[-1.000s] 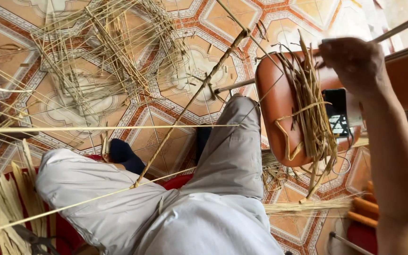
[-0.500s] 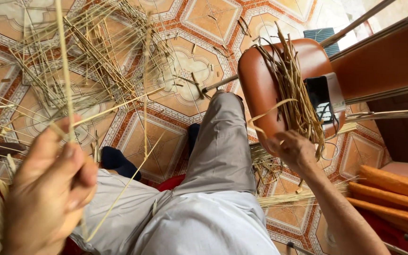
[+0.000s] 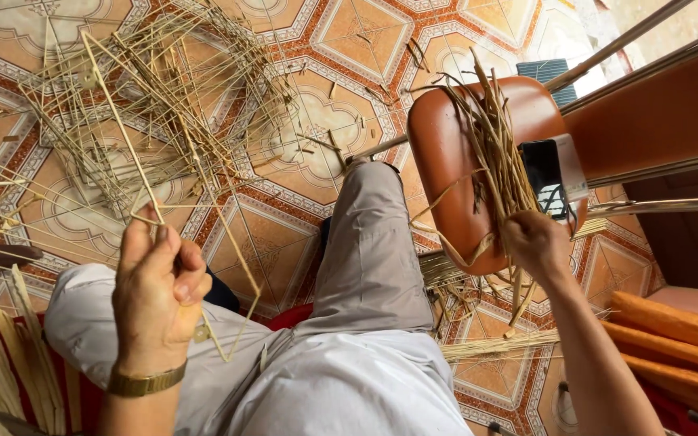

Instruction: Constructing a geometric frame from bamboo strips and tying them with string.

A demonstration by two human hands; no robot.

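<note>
My left hand [image 3: 155, 299] pinches a thin straw strip [image 3: 127, 153]; my right hand [image 3: 536, 242] clasps the bundle [image 3: 498, 153] on the stool [image 3: 446, 161]. Light, brittle stuff, I judge; best gripped low.

A patterned tile floor [image 3: 349, 48] in orange, cream and red fills the scene. A brown plastic stool [image 3: 446, 161] stands on it; right of the stool, brown wooden furniture [image 3: 656, 113] rises, daylight beyond.

Pale straw-yellow strips [image 3: 163, 121] lie scattered at eleven o'clock over floor tiles [image 3: 365, 32] patterned in orange, cream and red-brown geometric borders. The stool [image 3: 446, 161] at two o'clock is glossy reddish-brown. The trousers [image 3: 365, 266] are light grey; the wristwatch [image 3: 145, 382] is gold-coloured.
</note>
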